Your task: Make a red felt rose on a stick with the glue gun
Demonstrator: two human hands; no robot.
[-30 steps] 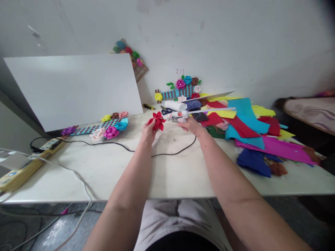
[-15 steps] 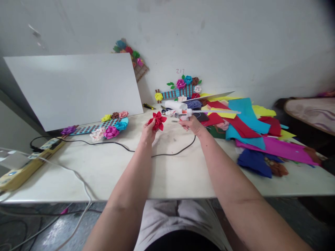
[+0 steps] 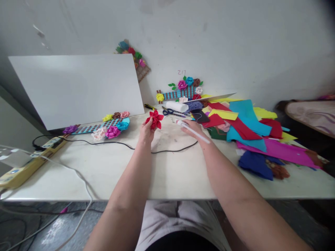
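So I was on the head camera for this one, and both hands were out over the counter (image 3: 180, 177), roughly mid-picture. The left hand (image 3: 147, 134) had the red flower (image 3: 156, 118). Its fingers were closed in a light pinch on the near left side, with the petals spread out beyond them, so the flower sat up off the counter just past the fingertips. It was roughly round and I couldn't pick out any long axis on it.

The right hand (image 3: 193, 128) was curled around the glue gun (image 3: 180, 122). Most of the body was hidden by the hand and the front end was blurry, so I honestly couldn't tell how tight the grip was or whether any finger was on a trigger. The white glue stick (image 3: 201, 136) ran on a slant, from the fingers at upper left back across the wrist to lower right.

The bit I was really watching: the flower was to the left of the right hand's fingers, nearly level with them, with a clear gap of bare counter between. The left hand was the near one, already touching it; the right was well apart. The front of the gun seemed to face roughly toward the flower.

The black cord (image 3: 170, 151) looped on my side of both hands, and the scissors (image 3: 168, 112) lay past the gap.
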